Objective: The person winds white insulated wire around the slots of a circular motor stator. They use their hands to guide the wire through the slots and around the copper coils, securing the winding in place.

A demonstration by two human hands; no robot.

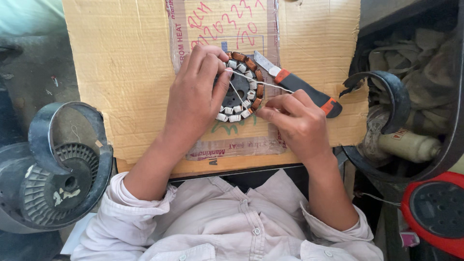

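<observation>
Left hand (195, 92): palm down over the left half of a round motor stator (241, 88), fingertips curled closed on its rim and on a thin wire (263, 83). Right hand (296, 120): thumb and forefinger pinched shut at the stator's lower right edge; whether they grip the wire cannot be told. Stator: black core, ringed with white and copper-brown coils, lying flat on a cardboard sheet (125, 63). Utility knife (297, 84): black and orange, blade out, just right of the stator. Black fan housing (58, 169): far left.
</observation>
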